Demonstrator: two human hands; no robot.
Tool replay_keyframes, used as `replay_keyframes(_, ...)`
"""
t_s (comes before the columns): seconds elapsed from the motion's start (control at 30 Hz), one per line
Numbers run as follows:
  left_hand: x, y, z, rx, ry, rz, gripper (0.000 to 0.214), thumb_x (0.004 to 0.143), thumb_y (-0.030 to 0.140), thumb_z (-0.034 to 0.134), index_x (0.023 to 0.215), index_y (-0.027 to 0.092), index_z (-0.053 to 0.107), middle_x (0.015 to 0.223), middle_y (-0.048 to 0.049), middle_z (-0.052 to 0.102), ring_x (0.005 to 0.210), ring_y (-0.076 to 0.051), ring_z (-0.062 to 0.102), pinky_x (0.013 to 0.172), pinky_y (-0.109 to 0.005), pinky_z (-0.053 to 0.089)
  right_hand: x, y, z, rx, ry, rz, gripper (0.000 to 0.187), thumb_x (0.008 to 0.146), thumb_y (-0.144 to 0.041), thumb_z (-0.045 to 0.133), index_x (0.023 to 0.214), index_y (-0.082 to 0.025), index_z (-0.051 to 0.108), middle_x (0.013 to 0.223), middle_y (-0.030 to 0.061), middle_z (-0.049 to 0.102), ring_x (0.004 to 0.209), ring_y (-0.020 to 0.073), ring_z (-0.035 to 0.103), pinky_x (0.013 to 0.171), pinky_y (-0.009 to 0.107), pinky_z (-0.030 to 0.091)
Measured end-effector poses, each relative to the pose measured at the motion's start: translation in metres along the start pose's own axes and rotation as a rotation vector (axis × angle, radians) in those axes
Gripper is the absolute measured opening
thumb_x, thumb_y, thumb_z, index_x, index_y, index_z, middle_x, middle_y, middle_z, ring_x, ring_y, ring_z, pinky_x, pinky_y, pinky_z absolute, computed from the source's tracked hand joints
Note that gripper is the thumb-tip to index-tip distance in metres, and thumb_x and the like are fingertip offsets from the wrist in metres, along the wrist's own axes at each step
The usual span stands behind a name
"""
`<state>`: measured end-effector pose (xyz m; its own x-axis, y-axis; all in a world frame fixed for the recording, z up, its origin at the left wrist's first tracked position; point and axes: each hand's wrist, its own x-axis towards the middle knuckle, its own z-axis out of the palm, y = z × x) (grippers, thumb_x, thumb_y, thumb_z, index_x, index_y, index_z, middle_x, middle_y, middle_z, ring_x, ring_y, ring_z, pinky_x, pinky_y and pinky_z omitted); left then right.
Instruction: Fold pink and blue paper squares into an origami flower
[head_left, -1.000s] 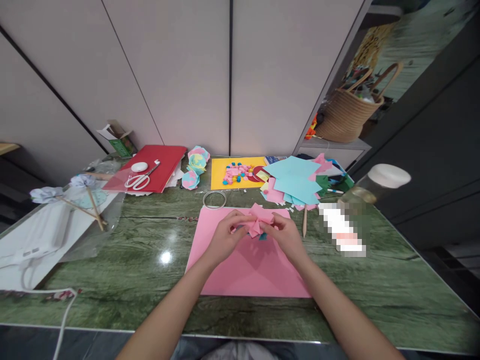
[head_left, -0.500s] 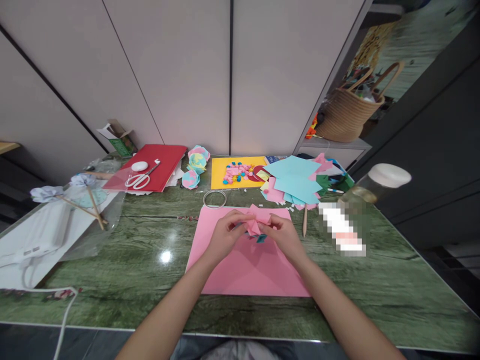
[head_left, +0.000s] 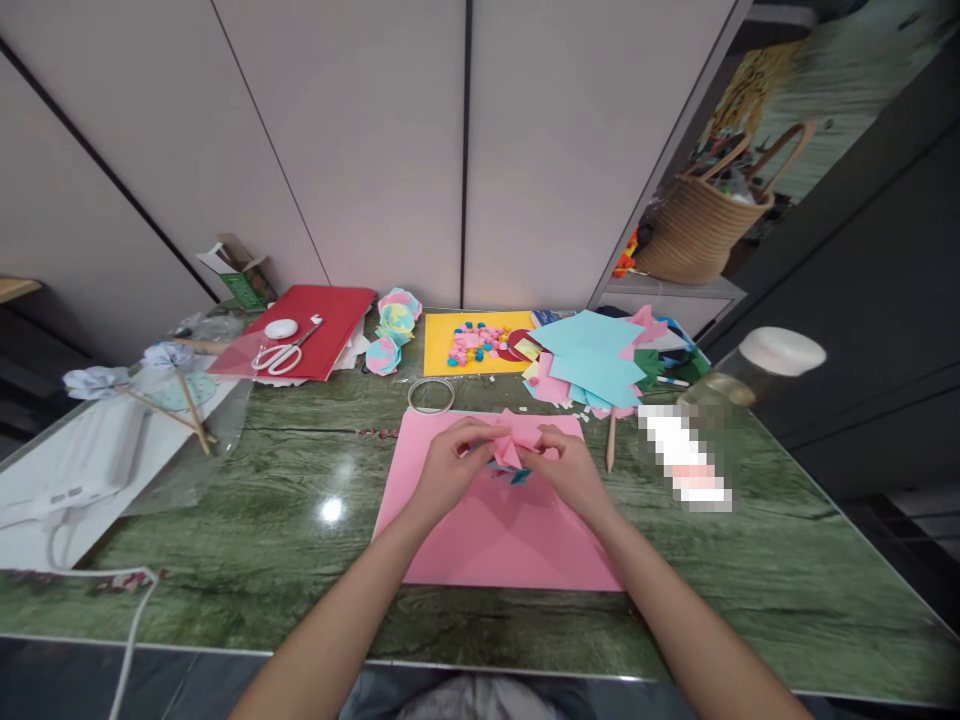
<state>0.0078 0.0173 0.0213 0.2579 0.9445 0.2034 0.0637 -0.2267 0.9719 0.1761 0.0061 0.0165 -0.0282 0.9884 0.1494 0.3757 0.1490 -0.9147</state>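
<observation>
Both hands pinch a pink folded paper flower [head_left: 510, 448], which has some teal paper showing at its underside. My left hand [head_left: 457, 462] grips its left side between thumb and fingers. On the opposite side my right hand [head_left: 564, 464] closes thumb and fingertips on the folds. The flower is held just above a large pink paper sheet [head_left: 495, 545] lying on the table. A roll of clear tape or similar ring [head_left: 431, 382] lies beyond the sheet's upper left corner. Right of the sheet lies a pointed wooden stick [head_left: 610, 442].
White scissors [head_left: 277, 358] rest on a red folder [head_left: 330, 310] at back left. Paper balls [head_left: 397, 315] stand beside it. A yellow sheet [head_left: 436, 345] bears small coloured pieces; blue paper [head_left: 589, 345] lies right of it. A lidded jar [head_left: 780, 352] stands at the right.
The hands stay in nearly the same place, with the pink flower still pinched between them. The flower's lower teal part has tilted slightly. The camera view has shifted a little.
</observation>
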Motion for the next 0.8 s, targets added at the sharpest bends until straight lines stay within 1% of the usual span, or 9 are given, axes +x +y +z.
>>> replay_keyframes(0.17, 0.0, -0.005, 0.001, -0.007, 0.017, 0.007, 0.024, 0.071, 0.012, 0.052, 0.088, 0.019, 0.066, 0.084, -0.005, 0.059, 0.08, -0.016, 0.054, 0.067, -0.026, 0.042, 0.0, 0.002, 0.002, -0.023, 0.029, 0.004, 0.028, 0.065, -0.028, 0.059, 0.045, -0.019, 0.042, 0.052, -0.0033, 0.042, 0.066, 0.0152, 0.044, 0.062, 0.026, 0.031)
replay_keyframes(0.27, 0.0, -0.005, 0.002, 0.011, 0.022, 0.019, 0.023, 0.071, 0.013, 0.053, 0.089, 0.02, 0.067, 0.083, -0.005, 0.06, 0.079, -0.016, 0.054, 0.067, -0.026, 0.042, 0.0, 0.004, 0.004, -0.006, 0.039, 0.017, 0.03, 0.064, -0.03, 0.059, 0.044, -0.019, 0.041, 0.051, -0.0037, 0.04, 0.062, 0.0142, 0.043, 0.059, 0.026, 0.031)
replay_keyframes(0.5, -0.001, -0.006, 0.003, -0.002, 0.016, 0.019, 0.022, 0.072, 0.015, 0.053, 0.089, 0.019, 0.066, 0.084, -0.0047, 0.059, 0.08, -0.016, 0.054, 0.068, -0.025, 0.042, -0.001, 0.007, 0.006, 0.043, 0.026, 0.065, 0.031, 0.065, -0.034, 0.061, 0.046, -0.017, 0.044, 0.054, -0.0039, 0.04, 0.056, 0.0109, 0.039, 0.054, 0.024, 0.031)
replay_keyframes(0.67, 0.0, -0.01, 0.004, -0.002, 0.01, -0.025, 0.023, 0.072, 0.017, 0.053, 0.09, 0.019, 0.066, 0.084, -0.0047, 0.059, 0.076, -0.015, 0.053, 0.063, -0.024, 0.041, -0.001, 0.012, 0.009, 0.139, 0.012, 0.114, 0.027, 0.066, -0.039, 0.06, 0.055, -0.016, 0.054, 0.058, -0.0022, 0.046, 0.056, 0.0113, 0.042, 0.052, 0.025, 0.035)
replay_keyframes(0.8, 0.001, -0.014, 0.004, 0.01, 0.013, -0.05, 0.024, 0.072, 0.018, 0.053, 0.092, 0.019, 0.065, 0.085, -0.0048, 0.059, 0.077, -0.015, 0.053, 0.062, -0.024, 0.041, -0.001, 0.012, 0.011, 0.181, 0.026, 0.138, 0.029, 0.064, -0.039, 0.062, 0.052, -0.015, 0.052, 0.052, -0.0031, 0.043, 0.052, 0.0103, 0.041, 0.049, 0.023, 0.035)
